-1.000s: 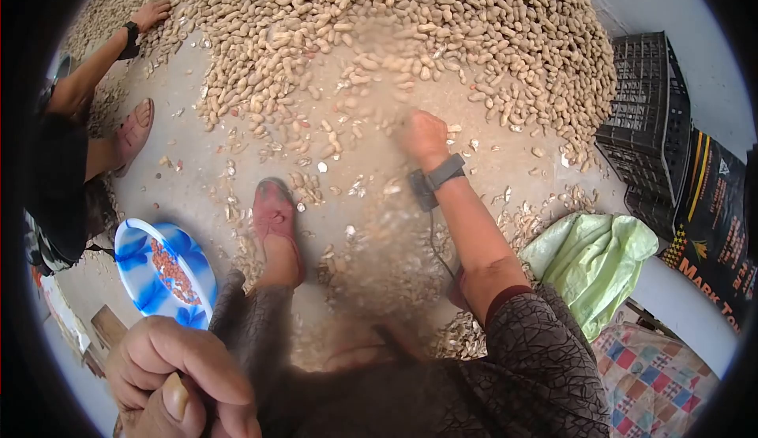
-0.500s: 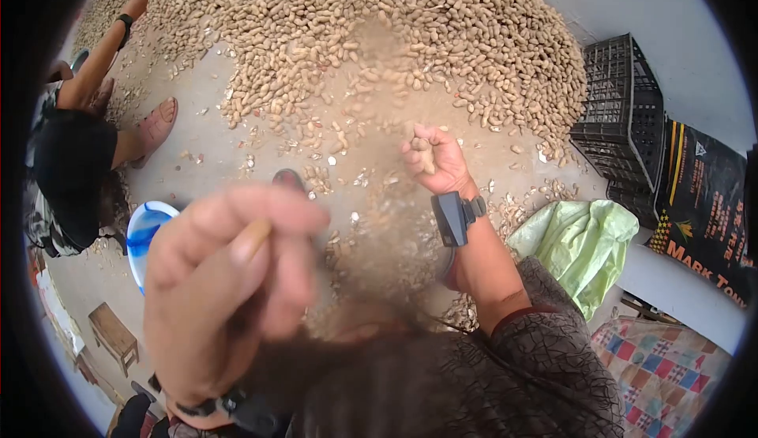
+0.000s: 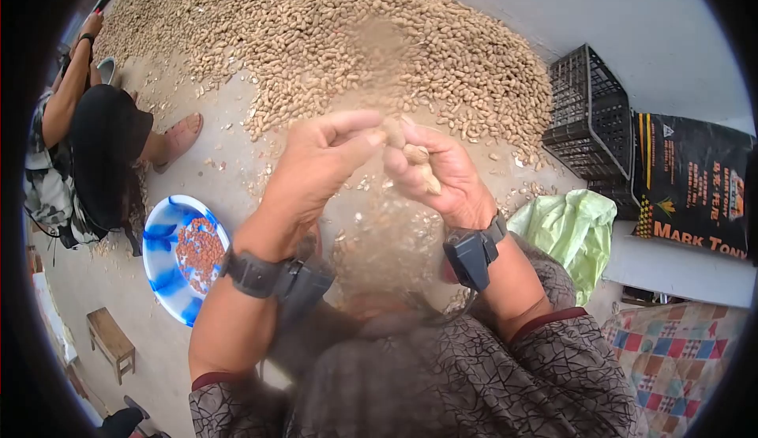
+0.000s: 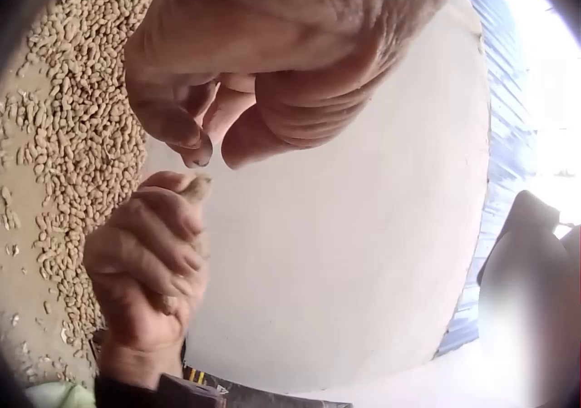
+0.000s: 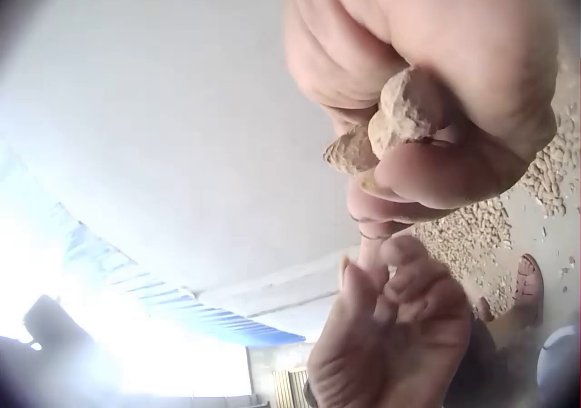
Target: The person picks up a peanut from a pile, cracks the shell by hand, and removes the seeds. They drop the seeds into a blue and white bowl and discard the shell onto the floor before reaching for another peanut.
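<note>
Your right hand (image 3: pixel 452 176) gripped unshelled peanuts (image 3: pixel 416 154); your left hand (image 3: pixel 317 156), fingers loosely parted, hovered just left of them.

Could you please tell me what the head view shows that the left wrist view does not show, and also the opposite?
Only the head view shows the blue-and-white basin with reddish peanut kernels, the wooden stool and the patchwork cloth.

Only the left wrist view shows the blue ribbed surface, near its right edge.

Both show the left hand, the right hand holding unshelled peanuts, the large peanut pile and the pale green sack, of which the left wrist view catches only a corner.
</note>
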`<state>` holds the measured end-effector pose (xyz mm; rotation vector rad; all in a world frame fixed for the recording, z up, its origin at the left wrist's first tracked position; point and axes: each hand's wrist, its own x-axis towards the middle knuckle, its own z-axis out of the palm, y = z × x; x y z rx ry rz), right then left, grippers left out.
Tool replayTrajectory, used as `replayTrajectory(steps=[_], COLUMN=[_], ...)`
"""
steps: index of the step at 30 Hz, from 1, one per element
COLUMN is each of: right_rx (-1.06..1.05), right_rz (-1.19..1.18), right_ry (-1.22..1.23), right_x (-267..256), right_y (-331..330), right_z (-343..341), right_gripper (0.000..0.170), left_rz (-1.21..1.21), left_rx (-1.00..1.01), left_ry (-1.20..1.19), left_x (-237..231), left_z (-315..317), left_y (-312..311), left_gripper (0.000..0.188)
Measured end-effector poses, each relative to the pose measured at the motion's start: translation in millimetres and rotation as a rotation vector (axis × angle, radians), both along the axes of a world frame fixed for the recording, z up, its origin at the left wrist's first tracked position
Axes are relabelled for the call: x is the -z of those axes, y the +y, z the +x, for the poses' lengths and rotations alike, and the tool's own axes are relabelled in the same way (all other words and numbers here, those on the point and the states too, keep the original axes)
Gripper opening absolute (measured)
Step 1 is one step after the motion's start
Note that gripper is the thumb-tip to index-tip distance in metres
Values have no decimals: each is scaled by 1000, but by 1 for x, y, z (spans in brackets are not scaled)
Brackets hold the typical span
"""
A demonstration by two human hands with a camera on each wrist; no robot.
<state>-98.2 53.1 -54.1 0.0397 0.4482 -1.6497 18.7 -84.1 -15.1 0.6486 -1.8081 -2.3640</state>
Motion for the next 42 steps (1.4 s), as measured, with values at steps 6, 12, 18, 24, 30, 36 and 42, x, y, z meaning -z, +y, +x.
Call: replayTrajectory(steps=[6,12,18,24,30,36,42], right_rx=[39,48,242,261,193,47,-9], right_rz=[-14,267,348,313,207,91,72], right_ry=[86,332,396,439,570,868,880], right_x=[-38,-67,-74,-58,-71,-79,-83], right_y=[15,38,62,67,59,58,58], right_z=[20,30,26,14,17,21,20], right_gripper=[19,30,24,23,37,41,40], left_rz=[4,218,474,339,280,88,-39], left_rx=[40,-39,51,81,105,173,164], left_ry=[234,324,363,388,369,333,303], left_x=[-21,-32,-23,-23,-20,-31,-36], left_z=[6,16,20,19,8,1,2], left_y=[27,49,61,68,70,72,77], left_gripper=[24,18,17,18,26,31,18])
